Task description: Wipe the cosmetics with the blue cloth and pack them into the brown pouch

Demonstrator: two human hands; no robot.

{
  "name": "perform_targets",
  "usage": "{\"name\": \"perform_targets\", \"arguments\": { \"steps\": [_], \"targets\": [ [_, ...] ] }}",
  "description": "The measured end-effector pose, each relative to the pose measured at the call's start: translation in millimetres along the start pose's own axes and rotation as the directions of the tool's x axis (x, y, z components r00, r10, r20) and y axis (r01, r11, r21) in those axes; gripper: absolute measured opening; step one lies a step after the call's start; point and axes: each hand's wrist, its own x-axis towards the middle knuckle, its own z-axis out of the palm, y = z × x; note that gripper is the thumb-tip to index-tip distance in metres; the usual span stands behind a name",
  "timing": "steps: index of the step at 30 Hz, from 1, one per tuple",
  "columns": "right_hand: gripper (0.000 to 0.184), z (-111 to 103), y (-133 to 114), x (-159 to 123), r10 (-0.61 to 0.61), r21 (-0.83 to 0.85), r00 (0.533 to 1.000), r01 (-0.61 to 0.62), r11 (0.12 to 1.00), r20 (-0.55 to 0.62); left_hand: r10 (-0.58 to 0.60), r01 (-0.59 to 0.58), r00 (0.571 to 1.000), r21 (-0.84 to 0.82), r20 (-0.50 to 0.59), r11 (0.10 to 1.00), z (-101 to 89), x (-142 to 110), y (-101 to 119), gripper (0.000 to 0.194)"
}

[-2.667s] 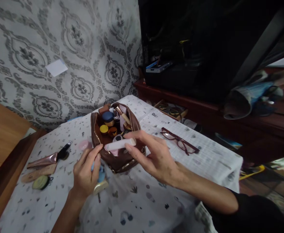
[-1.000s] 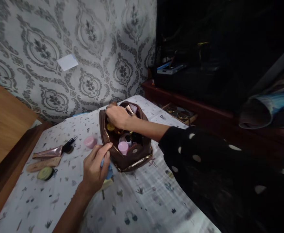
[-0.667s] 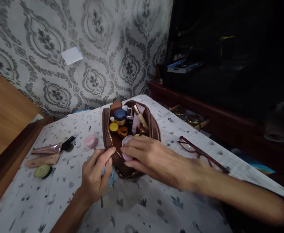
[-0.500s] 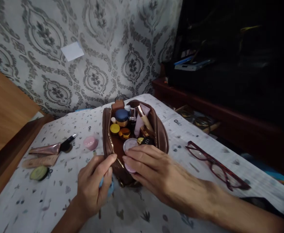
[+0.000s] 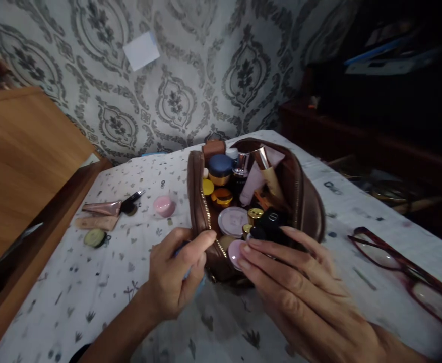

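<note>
The left hand's (image 5: pixel 178 272) fingers pinch the zipped near-left edge of a brown bag (image 5: pixel 201 201), beside a blue thing (image 5: pixel 201 283) mostly hidden underneath. The right hand's (image 5: pixel 304 287) fingers stretch over the opening, tips touching a pink lid (image 5: pixel 236 253) just inside the near rim; whether they grip it, I cannot tell. The bag gapes, its contents crowding the far half: a blue-lidded jar (image 5: pixel 219 169), an amber pot (image 5: pixel 221 197) and a tan tube (image 5: pixel 273 184) leaning on the right wall. A round clear case (image 5: pixel 232 222) lies mid-bag. Leftward, a strip of patterned cloth separates bag from pink pot (image 5: pixel 164 205); farther off lie two tubes (image 5: pixel 102 207). Rightward, more cloth reaches glasses (image 5: pixel 407 275) near the bench's (image 5: pixel 368 217) right edge.
</note>
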Motion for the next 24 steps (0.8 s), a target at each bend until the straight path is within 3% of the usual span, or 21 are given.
{"name": "perform_targets", "arguments": {
  "steps": [24],
  "targets": [
    [0.027, 8, -12, 0, -0.010, 0.004, 0.994, 0.011, 1.000, -0.111, 0.032, -0.034, 0.999, -0.077, -0.035, 0.996, 1.6, 1, -3, 0.037]
  ]
}}
